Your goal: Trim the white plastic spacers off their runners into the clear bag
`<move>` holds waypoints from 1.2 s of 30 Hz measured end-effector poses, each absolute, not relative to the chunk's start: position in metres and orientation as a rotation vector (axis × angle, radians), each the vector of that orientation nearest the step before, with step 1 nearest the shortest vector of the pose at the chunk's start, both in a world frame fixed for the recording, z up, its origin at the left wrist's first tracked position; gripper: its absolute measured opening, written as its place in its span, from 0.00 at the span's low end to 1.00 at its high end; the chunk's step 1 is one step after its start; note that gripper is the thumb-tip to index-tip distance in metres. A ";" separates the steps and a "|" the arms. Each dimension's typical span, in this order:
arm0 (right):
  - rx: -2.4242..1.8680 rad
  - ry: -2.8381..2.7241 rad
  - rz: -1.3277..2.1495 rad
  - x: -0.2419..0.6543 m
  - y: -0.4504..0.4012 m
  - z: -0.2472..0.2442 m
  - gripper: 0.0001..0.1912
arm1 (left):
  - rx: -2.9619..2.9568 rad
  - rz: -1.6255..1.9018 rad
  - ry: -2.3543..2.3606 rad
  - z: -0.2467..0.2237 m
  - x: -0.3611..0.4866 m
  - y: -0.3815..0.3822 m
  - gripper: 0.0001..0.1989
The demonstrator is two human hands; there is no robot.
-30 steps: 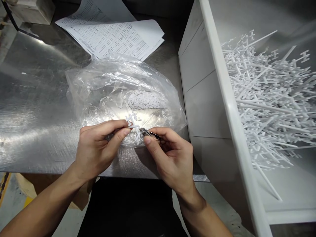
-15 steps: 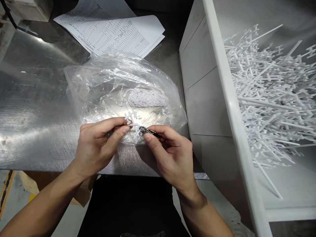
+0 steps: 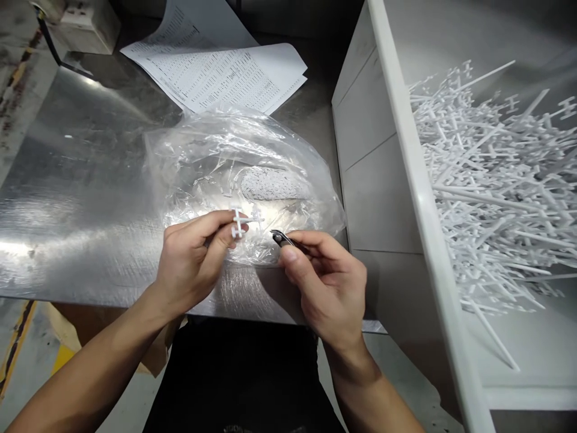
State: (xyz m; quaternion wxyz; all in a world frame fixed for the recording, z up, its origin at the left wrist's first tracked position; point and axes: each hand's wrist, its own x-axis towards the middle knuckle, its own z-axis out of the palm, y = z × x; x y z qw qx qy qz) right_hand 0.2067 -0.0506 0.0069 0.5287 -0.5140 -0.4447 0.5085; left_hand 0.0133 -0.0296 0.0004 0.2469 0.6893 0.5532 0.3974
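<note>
Between the thumb and forefinger of my left hand [image 3: 198, 252] is a small white plastic sprue [image 3: 238, 222] with short cross bars. My right hand [image 3: 327, 276] is closed around a small pair of nippers [image 3: 280, 238], their dark tips pointing left toward the sprue, with a gap between the two. Beneath both hands spreads a clear plastic bag [image 3: 193, 135]. A pile of tiny white pieces [image 3: 274, 184] shows in its middle, and a few loose bits lie to the left of the pile.
On my right stands a large white bin [image 3: 426, 210] heaped with many white sprues [image 3: 500, 198]. Printed sheets [image 3: 225, 75] lie behind the bag on the metal table [image 3: 81, 198]. A pale box [image 3: 90, 27] stands at the back left, and a brown carton [image 3: 155, 355] is below the table edge.
The sprue has turned in my left hand, its cross bars now lying differently. The nippers have drawn away from it to the right. The whole view has shifted slightly.
</note>
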 end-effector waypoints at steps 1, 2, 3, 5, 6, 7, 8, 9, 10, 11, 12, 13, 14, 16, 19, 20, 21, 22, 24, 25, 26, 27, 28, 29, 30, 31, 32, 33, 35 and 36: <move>-1.210 -1.063 1.187 0.207 -0.051 0.008 0.03 | 1.887 1.088 1.484 0.001 0.013 -0.030 0.07; -1.198 -1.067 1.159 0.207 -0.051 0.008 0.04 | 1.905 1.090 1.457 0.001 0.013 -0.030 0.07; -1.190 -1.071 1.130 0.206 -0.051 0.009 0.05 | 1.932 1.092 1.426 0.002 0.013 -0.030 0.08; -1.177 -1.094 1.084 0.204 -0.050 0.009 0.07 | 1.994 1.085 1.363 0.003 0.013 -0.029 0.09; -1.167 -1.112 1.070 0.203 -0.049 0.009 0.07 | 2.026 1.073 1.331 0.004 0.013 -0.028 0.09; -1.157 -1.128 1.062 0.202 -0.048 0.008 0.08 | 2.055 1.058 1.299 0.004 0.012 -0.028 0.08; -1.149 -1.141 1.060 0.200 -0.047 0.007 0.08 | 2.079 1.044 1.266 0.004 0.012 -0.028 0.08; -1.142 -1.149 1.058 0.199 -0.047 0.006 0.08 | 2.098 1.033 1.231 0.004 0.011 -0.027 0.07; -1.139 -1.148 1.062 0.199 -0.046 0.006 0.08 | 2.111 1.027 1.195 0.003 0.011 -0.027 0.07; -1.137 -1.137 1.063 0.198 -0.046 0.005 0.08 | 2.116 1.024 1.160 0.002 0.010 -0.027 0.07; -1.136 -1.126 1.061 0.198 -0.046 0.004 0.08 | 2.116 1.023 1.129 0.002 0.010 -0.027 0.06; -1.139 -1.116 1.059 0.198 -0.045 0.004 0.08 | 2.114 1.027 1.101 0.001 0.009 -0.027 0.06; -1.145 -1.108 1.057 0.199 -0.045 0.003 0.08 | 2.109 1.030 1.083 0.000 0.009 -0.027 0.06; -1.168 -1.102 1.051 0.200 -0.045 0.003 0.07 | 2.097 1.044 1.066 0.000 0.009 -0.027 0.06; -1.196 -1.097 1.053 0.200 -0.045 0.004 0.07 | 2.086 1.060 1.070 -0.001 0.009 -0.028 0.06; -1.197 -1.094 1.056 0.200 -0.045 0.005 0.07 | 2.084 1.062 1.073 -0.001 0.009 -0.028 0.06; -1.198 -1.091 1.060 0.200 -0.045 0.005 0.07 | 2.085 1.061 1.071 -0.001 0.009 -0.028 0.06; -1.196 -1.089 1.061 0.200 -0.045 0.006 0.07 | 2.086 1.057 1.064 -0.001 0.009 -0.028 0.06; -1.190 -1.092 1.059 0.199 -0.045 0.006 0.06 | 2.090 1.047 1.044 -0.001 0.009 -0.028 0.06; -1.185 -1.095 1.058 0.199 -0.045 0.006 0.06 | 2.093 1.042 1.034 -0.001 0.009 -0.028 0.07; -1.178 -1.099 1.060 0.199 -0.045 0.006 0.06 | 2.095 1.037 1.027 -0.001 0.009 -0.027 0.07; -1.172 -1.104 1.063 0.199 -0.046 0.005 0.06 | 2.098 1.031 1.023 0.000 0.009 -0.027 0.07; -1.169 -1.109 1.066 0.199 -0.047 0.005 0.06 | 2.101 1.021 1.020 0.000 0.009 -0.027 0.07; -1.172 -1.117 1.066 0.199 -0.047 0.004 0.05 | 2.105 1.007 1.018 0.001 0.009 -0.027 0.07; -1.181 -1.129 1.061 0.199 -0.048 0.003 0.05 | 2.108 0.990 1.017 0.001 0.009 -0.027 0.07; -1.193 -1.143 1.051 0.199 -0.048 0.002 0.05 | 2.110 0.978 1.017 0.001 0.009 -0.027 0.07; -1.208 -1.155 1.040 0.200 -0.048 0.002 0.04 | 2.111 0.972 1.015 0.002 0.009 -0.027 0.07; -1.223 -1.163 1.032 0.200 -0.048 0.001 0.04 | 2.111 0.966 1.016 0.002 0.009 -0.027 0.07; -1.249 -1.149 1.049 0.200 -0.047 0.001 0.03 | 2.106 0.944 1.041 0.003 0.009 -0.027 0.07; -1.254 -1.126 1.074 0.200 -0.047 0.002 0.03 | 2.102 0.927 1.063 0.003 0.010 -0.027 0.07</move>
